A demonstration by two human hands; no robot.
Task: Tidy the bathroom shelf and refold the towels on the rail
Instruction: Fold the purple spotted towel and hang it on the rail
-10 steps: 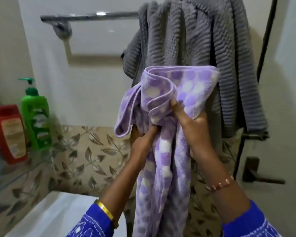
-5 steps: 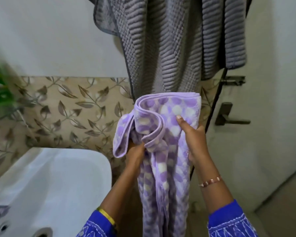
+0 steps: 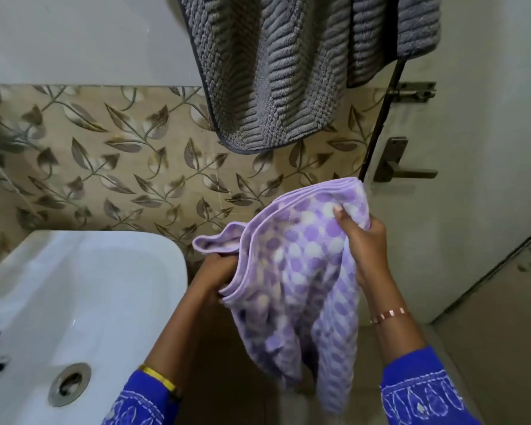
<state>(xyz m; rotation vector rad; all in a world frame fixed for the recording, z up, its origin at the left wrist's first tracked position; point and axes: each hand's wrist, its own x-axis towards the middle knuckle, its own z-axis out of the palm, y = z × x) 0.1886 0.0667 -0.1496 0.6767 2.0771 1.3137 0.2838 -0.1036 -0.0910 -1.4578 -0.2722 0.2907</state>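
A purple towel with white and violet dots [image 3: 301,271] hangs folded between both hands, its lower end dangling toward the floor. My left hand [image 3: 215,277] grips its left folded edge from underneath, partly hidden by the cloth. My right hand [image 3: 365,240] pinches the upper right corner, thumb on top. A grey ribbed towel [image 3: 276,65] hangs above on the wall; the rail that carries it is out of frame.
A white washbasin [image 3: 83,302] with a metal drain sits at lower left. Leaf-patterned tiles [image 3: 111,161] cover the wall behind. At right stands a door with a dark lever handle [image 3: 402,170] and a bolt [image 3: 411,92].
The view has tilted down; rail and shelf bottles have left the frame. Both hands have lowered the purple towel and spread its top edge wider, left hand now lower than the right.
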